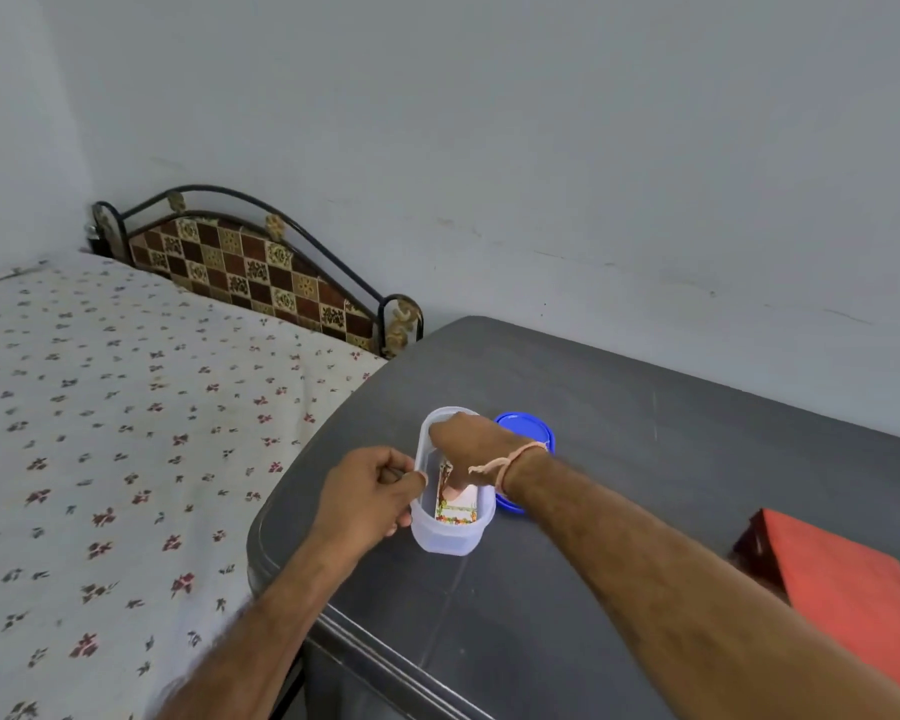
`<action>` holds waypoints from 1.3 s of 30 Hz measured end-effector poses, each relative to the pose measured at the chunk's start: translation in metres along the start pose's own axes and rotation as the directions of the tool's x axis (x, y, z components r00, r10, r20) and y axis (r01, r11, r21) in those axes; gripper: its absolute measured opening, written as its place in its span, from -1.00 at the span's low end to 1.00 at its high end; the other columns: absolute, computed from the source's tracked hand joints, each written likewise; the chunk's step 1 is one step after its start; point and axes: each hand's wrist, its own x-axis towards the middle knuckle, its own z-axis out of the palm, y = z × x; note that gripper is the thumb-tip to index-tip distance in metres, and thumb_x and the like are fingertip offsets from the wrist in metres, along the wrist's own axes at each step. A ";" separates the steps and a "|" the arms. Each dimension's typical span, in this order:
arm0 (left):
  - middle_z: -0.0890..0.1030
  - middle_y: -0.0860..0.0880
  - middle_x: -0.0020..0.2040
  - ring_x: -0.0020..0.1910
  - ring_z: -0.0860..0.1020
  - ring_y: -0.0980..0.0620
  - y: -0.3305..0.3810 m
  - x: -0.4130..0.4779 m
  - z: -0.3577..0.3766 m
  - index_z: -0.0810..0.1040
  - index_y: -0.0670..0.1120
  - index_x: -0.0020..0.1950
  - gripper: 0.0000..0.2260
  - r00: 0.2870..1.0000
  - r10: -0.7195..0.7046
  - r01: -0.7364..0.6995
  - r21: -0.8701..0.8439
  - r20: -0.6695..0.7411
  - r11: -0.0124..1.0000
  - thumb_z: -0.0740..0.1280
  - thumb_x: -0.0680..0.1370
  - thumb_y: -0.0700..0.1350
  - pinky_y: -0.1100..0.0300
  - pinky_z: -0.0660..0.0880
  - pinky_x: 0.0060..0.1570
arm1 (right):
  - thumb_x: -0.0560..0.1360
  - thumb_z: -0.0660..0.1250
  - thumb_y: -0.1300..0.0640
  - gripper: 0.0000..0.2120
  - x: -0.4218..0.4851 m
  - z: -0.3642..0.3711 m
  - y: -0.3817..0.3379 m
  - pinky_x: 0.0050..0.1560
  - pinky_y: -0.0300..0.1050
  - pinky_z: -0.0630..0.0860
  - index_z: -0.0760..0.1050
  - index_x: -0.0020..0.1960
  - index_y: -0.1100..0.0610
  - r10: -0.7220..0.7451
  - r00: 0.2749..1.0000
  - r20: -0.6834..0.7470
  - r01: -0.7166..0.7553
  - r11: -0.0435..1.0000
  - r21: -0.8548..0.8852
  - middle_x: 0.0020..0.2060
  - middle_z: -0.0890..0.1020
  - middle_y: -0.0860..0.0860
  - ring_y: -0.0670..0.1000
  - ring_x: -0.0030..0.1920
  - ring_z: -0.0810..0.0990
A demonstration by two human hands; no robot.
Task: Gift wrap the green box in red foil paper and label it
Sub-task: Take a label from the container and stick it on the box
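From my feed, the clear plastic container (448, 537) sits near the table's (619, 433) left edge, and I place everything else from it. My left hand (372, 491) grips its left wall, thumb at the rim and fingers curled round the side. My right hand (463, 439) dips in from above. Its fingers go down inside, and I see them only as a pale blur through the cloudy plastic, so I cannot tell whether they pinch anything or just touch. A label card (458, 513) with a flowered border lies at the bottom of the container. Something upright stands beside it, perhaps another card, but it is too small to make out. A pale thread (510, 459) is tied round my right wrist.

Just behind and to the right of the container lies a blue lid (528, 426) flat on the table, with my right wrist covering its middle. Well to the right of the container, nearer me, is the red-wrapped box (842, 579). The frame edge cuts it off and my forearm crosses its lower corner, so I see only its top and one dark side. To the left of the container a bed (126, 433) with a flowered sheet butts against the table, its tiled headboard (240, 267) at the far wall.
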 end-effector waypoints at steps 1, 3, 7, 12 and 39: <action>0.69 0.00 -0.33 -0.41 0.63 0.07 -0.002 0.001 0.000 0.66 -0.08 -0.03 -0.96 1.000 -0.001 0.001 0.000 -0.002 1.000 0.44 0.56 -0.13 0.19 0.57 -0.34 | 0.44 0.57 0.08 -0.50 0.000 0.000 0.000 0.15 -0.02 0.49 0.53 0.29 0.23 0.006 1.000 -0.004 -0.006 1.000 -0.007 0.20 0.62 0.16 0.17 0.22 0.58; 0.70 0.00 -0.31 -0.40 0.64 0.06 -0.004 0.003 0.002 0.65 -0.05 -0.01 -0.95 1.000 -0.001 0.001 0.011 -0.008 1.000 0.44 0.56 -0.10 0.20 0.58 -0.33 | 0.43 0.57 0.04 -0.49 -0.002 -0.001 0.001 0.14 -0.02 0.51 0.54 0.29 0.21 0.003 1.000 -0.014 -0.003 1.000 -0.029 0.18 0.63 0.14 0.15 0.19 0.60; 0.70 0.00 -0.29 -0.37 0.66 0.04 -0.008 0.006 0.001 0.66 -0.04 0.00 -0.94 1.000 0.012 -0.011 0.021 -0.025 1.000 0.43 0.57 -0.07 0.19 0.61 -0.30 | 0.44 0.57 0.01 -0.49 -0.003 -0.003 0.001 0.12 -0.06 0.50 0.54 0.29 0.20 0.015 1.000 -0.009 -0.015 0.999 -0.030 0.18 0.64 0.13 0.13 0.18 0.61; 0.70 -0.01 -0.26 -0.39 0.65 0.05 -0.009 0.002 0.001 0.65 -0.05 0.02 -0.91 0.999 0.022 -0.022 -0.002 -0.037 1.000 0.44 0.57 -0.06 0.18 0.63 -0.30 | 0.46 0.55 0.02 -0.57 -0.012 -0.009 -0.004 0.07 -0.02 0.55 0.56 0.24 0.19 -0.004 0.999 -0.049 0.001 0.997 -0.071 0.14 0.64 0.12 0.14 0.14 0.62; 0.73 0.05 -0.09 -0.12 0.67 0.19 0.063 -0.044 0.030 0.69 0.01 0.05 -0.82 0.975 0.220 -0.224 -0.209 -0.041 0.952 0.42 0.57 0.08 0.36 0.49 -0.22 | 0.60 0.36 0.30 -0.84 -0.148 0.009 0.023 -0.24 -0.13 0.67 0.52 0.16 0.32 0.552 0.820 -0.149 0.298 -0.190 0.935 -0.01 0.73 0.24 0.17 -0.12 0.74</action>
